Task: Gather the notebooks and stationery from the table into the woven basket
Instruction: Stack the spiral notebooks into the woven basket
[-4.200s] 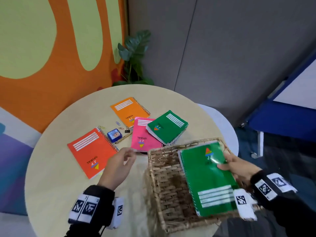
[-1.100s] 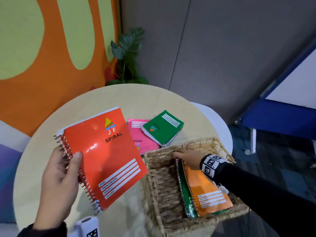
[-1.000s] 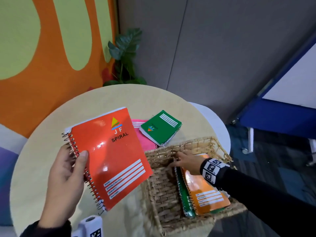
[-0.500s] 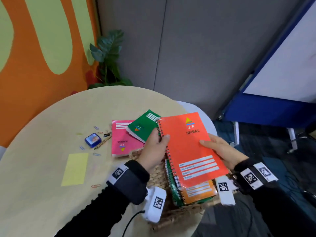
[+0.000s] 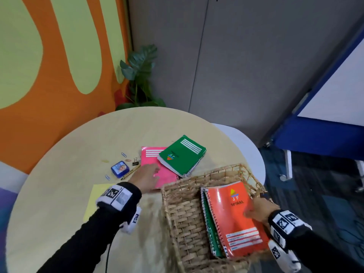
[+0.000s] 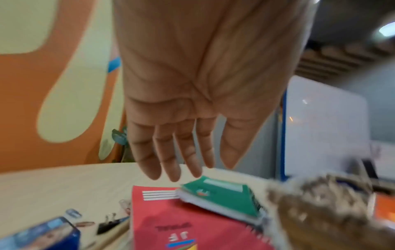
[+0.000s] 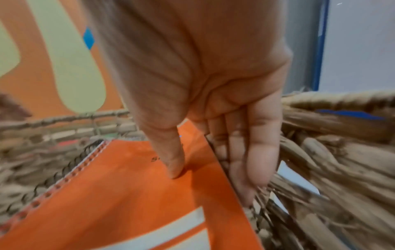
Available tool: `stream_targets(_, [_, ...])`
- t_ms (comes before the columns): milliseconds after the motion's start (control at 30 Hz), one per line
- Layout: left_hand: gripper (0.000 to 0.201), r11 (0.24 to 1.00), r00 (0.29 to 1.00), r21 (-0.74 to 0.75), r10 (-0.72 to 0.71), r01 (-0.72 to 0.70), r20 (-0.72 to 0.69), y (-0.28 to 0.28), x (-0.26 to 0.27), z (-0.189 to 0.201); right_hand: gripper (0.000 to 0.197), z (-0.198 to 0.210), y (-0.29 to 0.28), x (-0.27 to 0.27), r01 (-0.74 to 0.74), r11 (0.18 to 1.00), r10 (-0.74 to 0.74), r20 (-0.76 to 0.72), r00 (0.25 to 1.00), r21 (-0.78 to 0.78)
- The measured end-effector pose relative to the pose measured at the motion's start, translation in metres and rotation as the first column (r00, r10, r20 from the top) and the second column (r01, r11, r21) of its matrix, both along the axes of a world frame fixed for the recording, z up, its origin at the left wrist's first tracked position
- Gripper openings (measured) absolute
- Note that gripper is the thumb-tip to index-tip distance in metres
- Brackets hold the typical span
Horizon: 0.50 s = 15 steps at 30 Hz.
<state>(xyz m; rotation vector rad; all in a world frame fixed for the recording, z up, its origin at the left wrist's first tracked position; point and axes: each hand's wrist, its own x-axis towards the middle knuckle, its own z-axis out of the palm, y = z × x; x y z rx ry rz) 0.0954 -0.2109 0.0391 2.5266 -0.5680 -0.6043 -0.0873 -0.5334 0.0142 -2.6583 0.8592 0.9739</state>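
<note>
a: where does the next pickup lie from the free hand?

b: straight ahead of it. the left hand (image 5: 146, 176) is over the near part of the pink notebook (image 5: 157, 170), fingers straight and relaxed, holding nothing. in the left wrist view the fingertips (image 6: 171, 175) hover above the table (image 5: 82, 146), just short of the small green notebook (image 6: 222, 194), which lies on the pink one's far right corner.

a: so which one first?

b: i'd judge the green one, since it sits on top. its spiral edge faces the woven basket (image 5: 183, 219), and its long axis runs away from the person, slanting to the right. the pink notebook's long axis runs roughly along the reach, its near end by the basket's rim.

a: and the right hand?

b: the right hand (image 5: 258, 210) is down in the basket, pinching the right edge of the orange notebook (image 5: 236, 219): thumb (image 7: 173, 152) on the cover, fingers tucked under the edge against the wicker. that notebook lies on others already in the basket, spiral to the left.

a: so the left is nearer.

b: clearly nearer. the small things, the paper clips (image 5: 124, 154), the binder clip (image 5: 135, 162), the blue sharpener (image 5: 119, 168), the pencil (image 5: 131, 172) and the yellow sticky pad (image 5: 96, 201), all lie to its left, well apart from the right hand.
</note>
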Motion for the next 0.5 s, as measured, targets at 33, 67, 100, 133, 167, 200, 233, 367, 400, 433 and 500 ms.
stream_targets(33, [0.034,0.997,0.999,0.066,-0.046,0.045,0.01,0.001,0.009,-0.007,0.044,0.002,0.006,0.003,-0.02,0.999,0.019,-0.023,1.0,-0.032])
stream_targets(67, [0.035,0.987,0.995,0.127,-0.098,0.095,0.025,0.0,0.018,-0.013,0.045,0.005,0.012,0.006,-0.035,0.997,0.033,-0.035,0.999,-0.074])
stream_targets(100, [0.036,0.974,0.988,0.18,-0.149,0.14,0.037,-0.002,0.027,-0.02,0.047,0.006,0.015,0.009,-0.049,0.992,0.044,-0.044,0.998,-0.118])
stream_targets(133, [0.039,0.961,0.98,0.211,-0.194,0.181,0.045,-0.005,0.034,-0.026,0.05,0.01,0.018,0.014,-0.055,0.988,0.051,-0.034,0.998,-0.148])
stream_targets(167, [0.04,0.945,0.97,0.241,-0.239,0.22,0.049,-0.008,0.04,-0.031,0.049,0.017,0.022,0.021,-0.069,0.984,0.071,0.002,0.998,-0.161])
stream_targets(200, [0.039,0.922,0.953,0.278,-0.297,0.269,0.065,-0.012,0.046,-0.035,0.043,0.023,0.023,0.032,-0.092,0.984,0.101,0.06,0.993,-0.15])
stream_targets(233, [0.036,0.893,0.93,0.319,-0.359,0.316,0.083,-0.017,0.049,-0.039,0.032,0.03,0.023,0.046,-0.126,0.986,0.142,0.147,0.979,-0.113])
stream_targets(367, [0.028,0.801,0.83,0.411,-0.534,0.436,0.16,-0.033,0.056,-0.058,0.009,0.045,0.046,0.126,0.034,0.921,-0.251,0.524,0.814,0.388])
stream_targets(400, [0.027,0.787,0.816,0.423,-0.554,0.45,0.163,-0.037,0.055,-0.065,0.016,0.042,0.055,0.149,0.114,0.828,-0.42,0.473,0.775,0.549])
stream_targets(433, [0.026,0.774,0.809,0.432,-0.568,0.462,0.152,-0.04,0.054,-0.069,0.022,0.037,0.062,0.171,0.206,0.715,-0.562,0.374,0.738,0.668])
stream_targets(500, [0.036,0.756,0.805,0.444,-0.581,0.481,0.118,-0.045,0.053,-0.081,0.029,0.024,0.071,0.208,0.358,0.58,-0.663,0.169,0.73,0.732])
